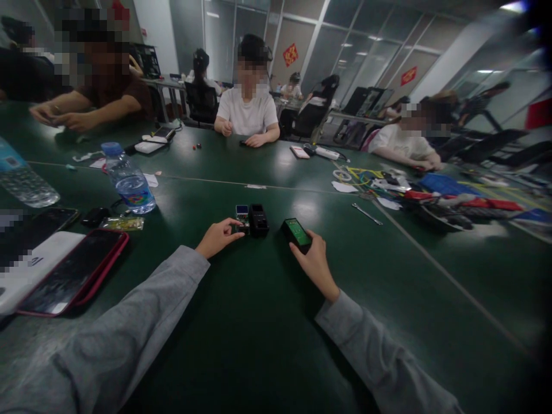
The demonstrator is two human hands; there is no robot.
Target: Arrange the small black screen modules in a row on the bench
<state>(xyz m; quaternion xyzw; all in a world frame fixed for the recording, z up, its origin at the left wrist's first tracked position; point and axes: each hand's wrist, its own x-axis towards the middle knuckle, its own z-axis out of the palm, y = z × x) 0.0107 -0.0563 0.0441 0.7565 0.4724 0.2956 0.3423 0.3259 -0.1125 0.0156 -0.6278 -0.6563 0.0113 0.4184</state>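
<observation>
My left hand point(219, 237) pinches the near left edge of a small circuit board with a screen point(242, 211), which is on the dark green table. A black plastic case point(259, 219) lies just to the right of that board. Farther right, my right hand point(315, 259) grips a black box with a bright green face point(298, 232) between thumb and fingers. The box is turned at an angle, its green side facing up. My palm hides its near right corner.
A water bottle point(129, 181) and phones point(73, 270) are on the left. A wrench point(366, 214) lies to the right, before a heap of cables and tools point(431, 195). Across the table point(267, 333) sits a person in a white shirt point(250, 109).
</observation>
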